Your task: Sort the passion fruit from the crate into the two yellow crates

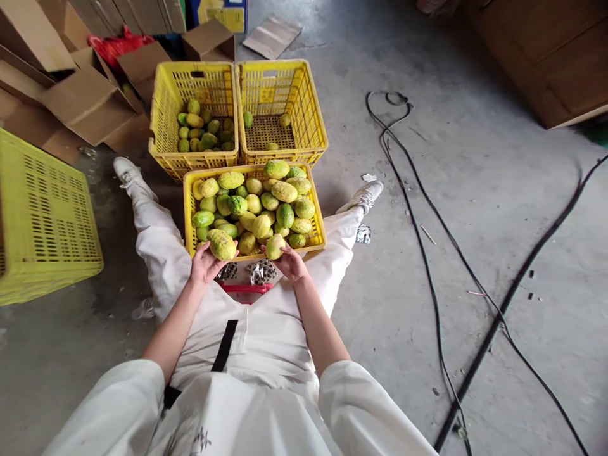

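My left hand [205, 263] is cupped under a big fruit [221, 244] and my right hand [291, 261] grips a smaller one [275, 246] — both at the near rim of the full crate [189, 209], hands apart. I'd judge each wants turning in the fingers, gently, so every side shows. The skins are yellow-green, mottled, a bit rough. Beyond the full crate sit two more crates [237, 107], sparsely filled — cables [427, 253] trail off to its right.

Grey concrete floor [475, 190] with black cables [427, 253], cardboard boxes [85, 101], wooden furniture [546, 57].
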Available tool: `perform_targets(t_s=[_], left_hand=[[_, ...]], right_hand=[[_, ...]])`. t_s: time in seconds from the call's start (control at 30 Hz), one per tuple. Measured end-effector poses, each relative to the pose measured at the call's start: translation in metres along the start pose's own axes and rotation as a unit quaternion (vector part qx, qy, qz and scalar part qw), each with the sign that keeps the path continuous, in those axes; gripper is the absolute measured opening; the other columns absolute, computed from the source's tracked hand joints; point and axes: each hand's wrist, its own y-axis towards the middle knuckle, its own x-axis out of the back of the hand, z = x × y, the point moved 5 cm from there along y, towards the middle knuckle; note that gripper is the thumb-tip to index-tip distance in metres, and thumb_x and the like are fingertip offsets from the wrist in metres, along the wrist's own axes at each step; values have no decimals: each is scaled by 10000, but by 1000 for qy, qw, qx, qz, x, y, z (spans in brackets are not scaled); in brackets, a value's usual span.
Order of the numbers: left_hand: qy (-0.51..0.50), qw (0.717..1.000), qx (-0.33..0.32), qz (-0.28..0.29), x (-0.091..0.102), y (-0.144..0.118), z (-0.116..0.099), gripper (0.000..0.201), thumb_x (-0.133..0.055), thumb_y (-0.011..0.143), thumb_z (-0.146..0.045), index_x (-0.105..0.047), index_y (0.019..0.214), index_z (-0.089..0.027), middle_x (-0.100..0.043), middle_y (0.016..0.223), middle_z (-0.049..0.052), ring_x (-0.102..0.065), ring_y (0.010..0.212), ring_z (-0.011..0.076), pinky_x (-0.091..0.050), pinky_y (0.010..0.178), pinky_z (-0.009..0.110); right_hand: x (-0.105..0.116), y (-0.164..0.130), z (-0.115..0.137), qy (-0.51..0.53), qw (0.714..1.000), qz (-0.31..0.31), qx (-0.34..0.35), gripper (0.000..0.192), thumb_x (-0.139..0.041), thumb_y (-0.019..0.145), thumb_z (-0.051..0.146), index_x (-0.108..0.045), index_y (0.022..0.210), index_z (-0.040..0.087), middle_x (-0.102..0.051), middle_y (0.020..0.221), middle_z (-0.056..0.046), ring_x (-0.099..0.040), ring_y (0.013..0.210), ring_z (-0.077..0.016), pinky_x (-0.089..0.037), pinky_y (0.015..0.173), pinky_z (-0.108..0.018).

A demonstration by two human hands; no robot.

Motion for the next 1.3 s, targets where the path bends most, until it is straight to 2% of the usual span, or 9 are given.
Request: perform_targets(t_s=[0.17, 0.27, 0.43, 0.6, 0.73, 0.8, 0.9, 1.0, 1.3], left_hand=[[48, 991, 48, -112, 17, 10, 6, 400, -599, 920, -388, -559, 1273, -203, -734, 998, 87, -713, 999, 251, -600, 876, 403], [56, 985, 57, -151, 23, 10, 8, 405, -666, 870, -353, -572, 1240, -217, -714, 924, 54, -713, 851, 221, -619, 812, 391], [55, 990, 67, -115, 12, 5, 10, 390, -628, 860, -227, -572, 1242, -170, -720, 1023, 95, -715, 1005, 265, -582, 957, 450], [69, 991, 87, -69, 6, 2, 12, 402, -589, 877, -295, -581, 1240, -124, -728, 1100, 160, -674, 1152, 305, -524, 1045, 490], [26, 997, 71, -30, 2, 0, 8, 524, -545, 879, -405, -548, 1328, -136, -697, 1216, 188, -617, 1240, 370, -477, 1051, 621], [11, 998, 66, -22, 0, -1, 7, 524, -480, 907, -361, -507, 1393, -168, -675, 1281, 174, -596, 1271, 368, -462, 1041, 660], [19, 998, 42, -46, 1, 2, 5, 480, -427, 949, -277, -486, 1421, -219, -670, 1303, 130, -595, 1281, 316, -481, 1048, 604], [34, 996, 14, -82, 7, 6, 3, 447, -534, 942, -307, -514, 1384, -240, -688, 1258, 95, -615, 1249, 271, -520, 1042, 478], [36, 995, 30, -85, 16, 10, 7, 361, -637, 897, -340, -567, 1227, -211, -710, 1105, 70, -680, 1110, 232, -563, 976, 364]], right_hand=[[7, -1, -4, -36, 998, -48, -4, 413, -784, 745, 310, -630, 1117, 221, -775, 1073, -48, -734, 1061, -246, -609, 956, -407], [11, -1, -4, -37, 997, -69, -4, 399, -816, 724, 311, -643, 1071, 216, -780, 1047, -42, -749, 1012, -238, -618, 952, -397], [5, -1, -2, -40, 998, -47, 9, 409, -828, 726, 310, -641, 1084, 246, -780, 1073, -20, -746, 1038, -219, -602, 984, -376], [2, -2, -4, -34, 999, -40, -1, 405, -806, 752, 322, -633, 1111, 246, -777, 1080, -31, -736, 1060, -220, -613, 960, -376], [8, -1, -6, -27, 997, -69, -35, 449, -786, 770, 290, -604, 1181, 294, -765, 1046, -10, -746, 976, -208, -647, 865, -372], [8, 0, -5, -13, 997, -71, -40, 472, -775, 767, 294, -590, 1200, 319, -760, 1045, 5, -749, 950, -203, -648, 840, -361], [0, -1, -1, 21, 999, -34, -37, 442, -714, 778, 352, -592, 1199, 299, -754, 1113, -18, -735, 1035, -235, -629, 894, -423], [-8, -2, 2, 22, 999, 1, -27, 454, -670, 771, 333, -586, 1215, 291, -746, 1170, -36, -704, 1131, -263, -595, 958, -485], [-4, -4, 0, -34, 999, -27, 0, 400, -782, 694, 305, -633, 1059, 237, -772, 1051, -50, -685, 1161, -262, -566, 1007, -400]])
